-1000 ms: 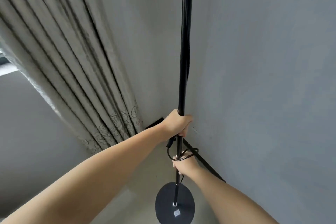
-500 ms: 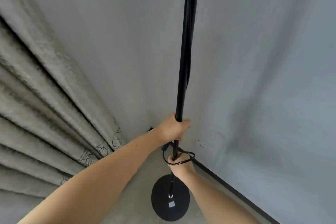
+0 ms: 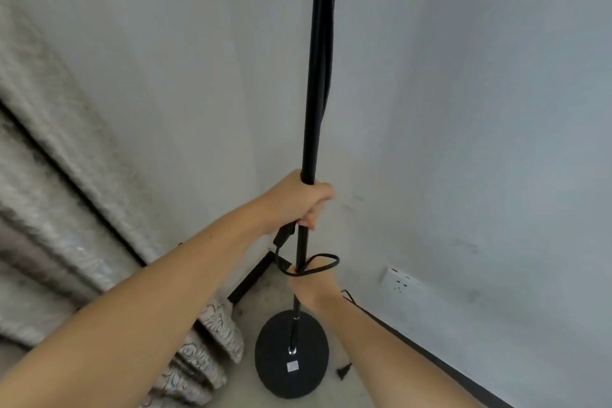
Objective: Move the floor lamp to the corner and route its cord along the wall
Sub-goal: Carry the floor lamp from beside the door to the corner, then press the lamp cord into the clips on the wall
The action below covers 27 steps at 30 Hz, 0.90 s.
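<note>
Left hand [image 3: 298, 199] and right hand [image 3: 311, 285], both wrapped tight on the floor lamp [image 3: 314, 93], have brought it closer into the corner.

Your left hand grips the pole above; your right, just below it, clamps the pole with a loop of cord [image 3: 323, 263]. Over the last second the curtain [image 3: 66, 209] slid away to your left and a wall outlet [image 3: 399, 280] came into view right of your lower hand. Below your hands, the round base [image 3: 291, 358] sits on the floor near the baseboard [image 3: 427, 353], so placement looks nearly done; the cord is not yet routed.

glossy black lamp pole [image 3: 318, 76], matt base [image 3: 304, 371]
</note>
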Available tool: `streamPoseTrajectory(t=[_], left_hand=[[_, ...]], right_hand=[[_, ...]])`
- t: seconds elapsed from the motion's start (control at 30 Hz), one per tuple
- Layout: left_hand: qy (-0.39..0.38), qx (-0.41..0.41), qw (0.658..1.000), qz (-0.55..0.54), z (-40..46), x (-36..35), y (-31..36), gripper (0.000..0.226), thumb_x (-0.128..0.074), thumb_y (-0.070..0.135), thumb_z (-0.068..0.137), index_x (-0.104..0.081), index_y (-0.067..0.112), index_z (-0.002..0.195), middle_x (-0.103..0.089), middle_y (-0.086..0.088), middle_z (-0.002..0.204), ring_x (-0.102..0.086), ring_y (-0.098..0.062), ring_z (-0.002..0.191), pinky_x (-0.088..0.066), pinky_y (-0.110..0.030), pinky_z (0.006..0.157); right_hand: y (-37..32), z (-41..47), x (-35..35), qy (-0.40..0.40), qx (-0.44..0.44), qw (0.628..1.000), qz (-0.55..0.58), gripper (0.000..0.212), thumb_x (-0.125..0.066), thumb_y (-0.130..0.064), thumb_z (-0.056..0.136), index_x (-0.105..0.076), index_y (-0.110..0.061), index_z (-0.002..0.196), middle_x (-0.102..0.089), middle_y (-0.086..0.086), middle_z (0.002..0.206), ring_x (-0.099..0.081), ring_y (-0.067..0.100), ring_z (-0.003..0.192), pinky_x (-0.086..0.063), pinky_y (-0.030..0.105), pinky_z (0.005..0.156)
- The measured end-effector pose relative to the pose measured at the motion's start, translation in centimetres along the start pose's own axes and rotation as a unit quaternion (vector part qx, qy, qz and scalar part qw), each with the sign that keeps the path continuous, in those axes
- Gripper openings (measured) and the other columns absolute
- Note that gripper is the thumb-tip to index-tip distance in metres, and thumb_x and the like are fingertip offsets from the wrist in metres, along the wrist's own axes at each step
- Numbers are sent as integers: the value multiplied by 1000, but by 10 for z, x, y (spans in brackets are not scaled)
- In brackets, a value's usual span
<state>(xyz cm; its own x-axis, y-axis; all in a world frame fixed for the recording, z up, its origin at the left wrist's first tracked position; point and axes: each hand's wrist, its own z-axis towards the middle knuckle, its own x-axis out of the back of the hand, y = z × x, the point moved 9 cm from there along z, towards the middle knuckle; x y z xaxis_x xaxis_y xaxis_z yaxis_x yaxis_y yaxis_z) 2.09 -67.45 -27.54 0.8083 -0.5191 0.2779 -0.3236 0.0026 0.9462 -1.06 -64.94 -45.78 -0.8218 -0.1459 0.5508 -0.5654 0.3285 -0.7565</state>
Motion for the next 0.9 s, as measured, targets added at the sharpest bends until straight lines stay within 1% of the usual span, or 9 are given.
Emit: streamPoseTrajectory(t=[0.17,0.27,0.33,0.43,0.57,0.67,0.77,0.83,0.9], left_hand=[[40,-69,997,-2,4,22,-13,55,-47,13,81,-26,26,32,-25,7,29,-24,-16,33,-33,-27,47],[124,-133,983,0,3,38,-10,51,-50,19,85,-30,24,38,-29,6,30,-27,-16,31,-41,-23,43],[242,-223,944,21,-9,50,-12,39,-54,25,89,-46,19,51,-45,5,35,-43,-15,34,-50,-24,47],[431,-336,835,66,-47,49,-38,9,-56,26,89,-58,17,87,-62,8,71,-61,-8,63,-55,-25,65],[531,-341,771,84,-70,27,-69,33,-54,12,90,-50,18,122,-58,0,111,-56,-13,100,-50,-36,91],[524,-380,762,3,-79,14,-76,51,-56,10,88,-39,27,133,-53,13,102,-58,-2,85,-50,-17,75],[430,-404,798,-123,-58,-10,-94,52,-55,8,85,-42,32,130,-60,13,89,-59,-8,64,-53,-20,62],[380,-345,843,-162,-25,-36,-121,37,-51,3,88,-56,28,116,-64,11,78,-62,-10,64,-56,-23,66],[373,-248,881,-156,6,-53,-152,28,-47,4,93,-67,24,93,-65,7,74,-67,-13,73,-57,-23,72]], right_hand=[[-15,27,-19,9,108,994,-34,36,-52,-24,88,-44,-20,53,-49,-4,53,-48,12,49,-38,23,44],[-23,36,-19,25,172,982,-70,37,-49,-27,88,-45,-18,52,-55,-1,57,-54,18,54,-45,27,53],[-23,38,-20,52,210,973,-83,41,-48,-38,88,-60,-9,62,-69,8,68,-63,25,61,-51,31,61],[-7,37,-26,77,259,956,-110,51,-42,-62,87,-65,-17,79,-73,10,74,-67,25,67,-53,34,63],[37,35,-16,79,300,940,-141,48,-43,-48,94,-68,-12,75,-72,9,76,-65,21,71,-47,32,60],[83,50,14,27,231,969,-80,31,-53,-36,92,-74,-15,82,-71,-2,81,-64,7,75,-48,26,74],[109,55,34,-107,195,975,-1,14,-64,-31,86,-72,-24,77,-68,-13,65,-60,-6,62,-46,17,73],[110,53,55,-147,199,965,83,8,-71,-26,82,-72,-24,74,-62,-11,56,-58,2,55,-48,15,65],[106,54,82,-118,199,955,184,12,-72,-30,76,-76,-18,73,-44,-6,50,-41,6,45,-39,13,46]])
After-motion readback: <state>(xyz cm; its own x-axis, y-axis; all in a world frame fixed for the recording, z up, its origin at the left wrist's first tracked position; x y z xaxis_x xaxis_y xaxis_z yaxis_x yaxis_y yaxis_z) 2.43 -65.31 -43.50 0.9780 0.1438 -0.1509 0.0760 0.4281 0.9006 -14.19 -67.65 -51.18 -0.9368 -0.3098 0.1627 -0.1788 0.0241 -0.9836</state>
